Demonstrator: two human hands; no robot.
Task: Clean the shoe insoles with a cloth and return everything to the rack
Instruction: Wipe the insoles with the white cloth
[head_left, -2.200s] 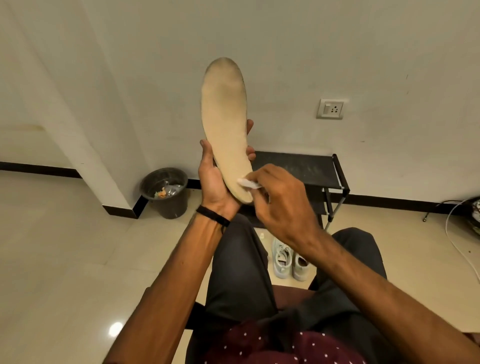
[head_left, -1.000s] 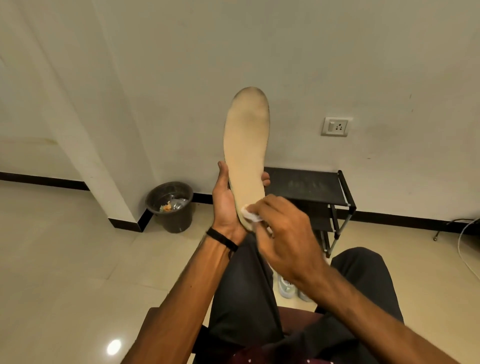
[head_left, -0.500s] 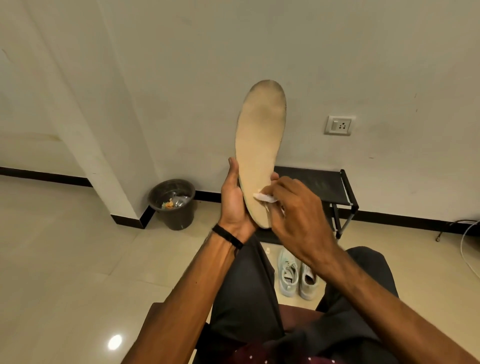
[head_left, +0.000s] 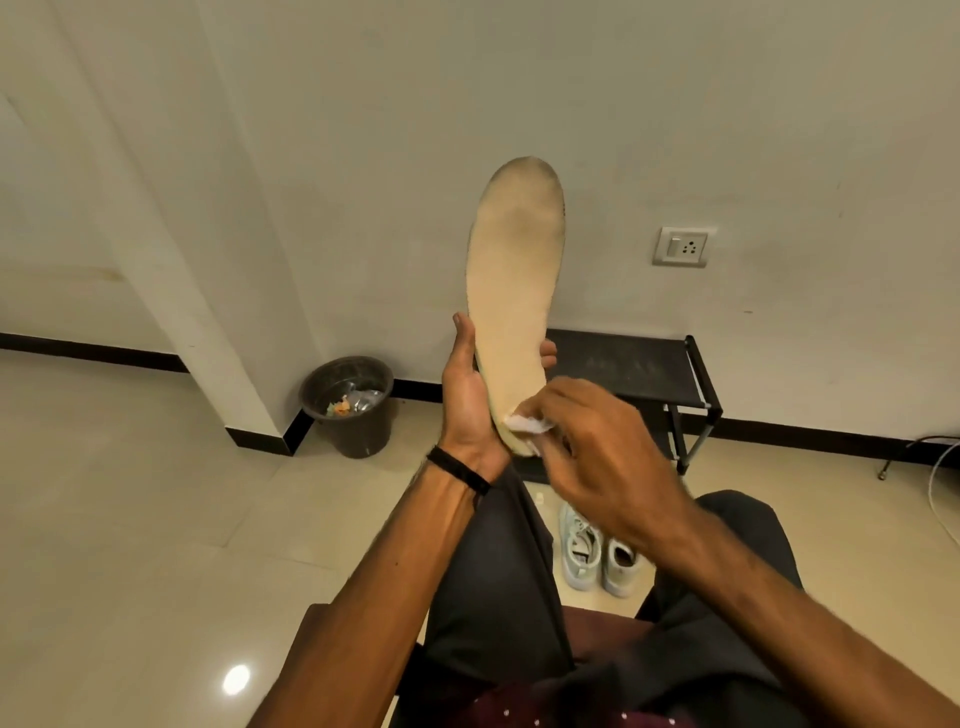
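step: wiping stage, i'd say. i'm sat in a chair with one insole (head_left: 514, 306) held upright in front of me, heel end down, and i'm rubbing the heel end with the cloth (head_left: 525, 423).
left hand (head_left: 470, 395): closed round the lower part of the insole, thumb up one edge, fingertips peeking out the other side. that's the clamp.
right hand (head_left: 605, 452): fingers pinched shut on the little white cloth, pressing it flat on the insole face near the bottom.
insole state: toe end looks greyish and grubby up top, so i reckon most of the surface is left to do.
next move: probably work the cloth upward toward the toe. needs the left hand to brace from behind, since the thing is floppy and will bend away from pressure.
shoes (head_left: 597, 553): pale pair on the floor between my knees, just in front of the chair. can't tell whether the other insole is inside one.
rack (head_left: 639, 364): black, against the wall behind the insole. top shelf looks bare, so plenty of space for putting stuff back.
room: open tile to my left, bin (head_left: 349, 405) by the wall corner, well apart from my hands.
watch out: a cable (head_left: 940, 467) trails on the floor at far right.
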